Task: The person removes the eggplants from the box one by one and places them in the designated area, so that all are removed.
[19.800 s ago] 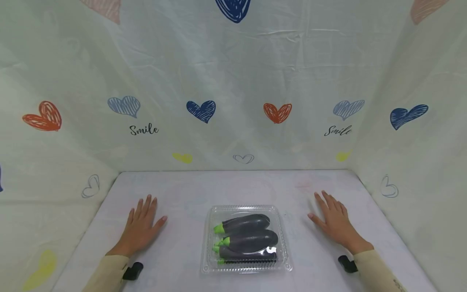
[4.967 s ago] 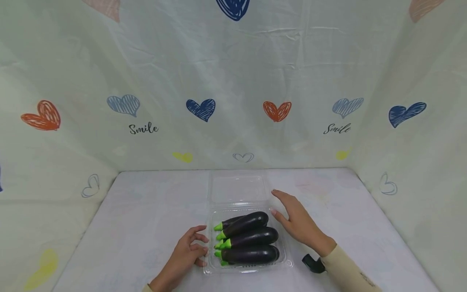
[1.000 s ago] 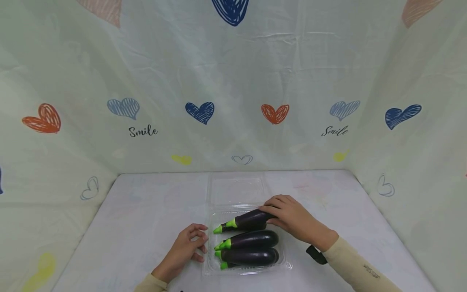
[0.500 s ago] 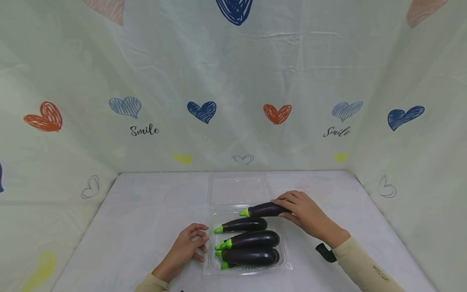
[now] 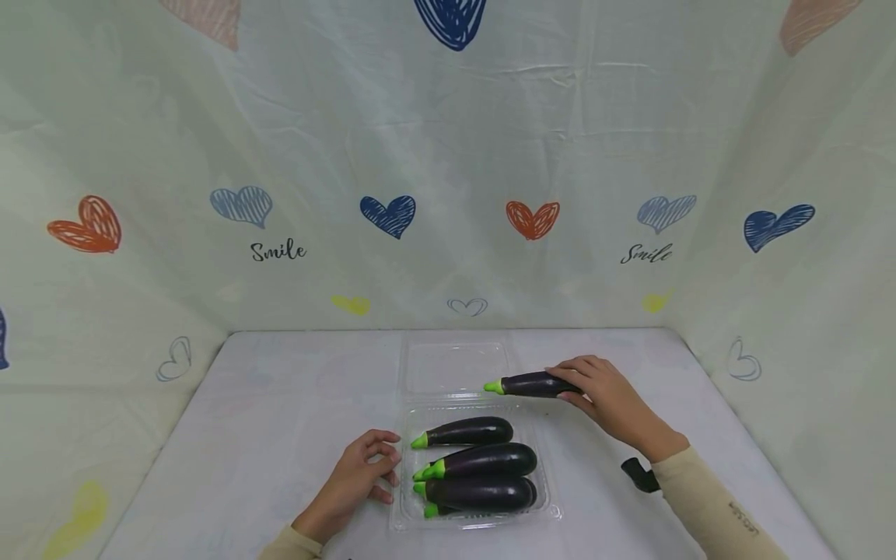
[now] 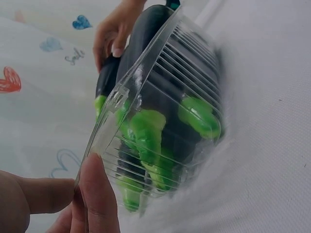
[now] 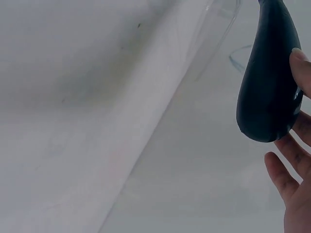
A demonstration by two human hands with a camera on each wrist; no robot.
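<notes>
Grip, right hand (image 5: 607,395): thumb and fingers curled round the fat end of a dark purple eggplant (image 5: 533,384).
Held eggplant: right of centre in the lower half of the frame, nearly level, green stem to the left and overlapping the right edge of the lid (image 5: 455,367), well apart from the rest.
Left hand (image 5: 355,478): lower centre-left, thumb and fingers pinching the near rim of the clear plastic box (image 5: 483,524), as the left wrist view shows.
Box: lower centre of the frame, its lid folded back towards the middle.
Inside the box: other eggplants (image 5: 483,494) side by side, stems to the left; more seem tucked beneath, though I can't make out the count through the plastic.
Sleeves (image 5: 714,502): beige, with a black device (image 5: 640,475) below the right wrist.
Tabletop (image 5: 280,389): white, across the lower frame.
Backdrop (image 5: 595,140): pale, with red and blue hearts, filling the upper half.
</notes>
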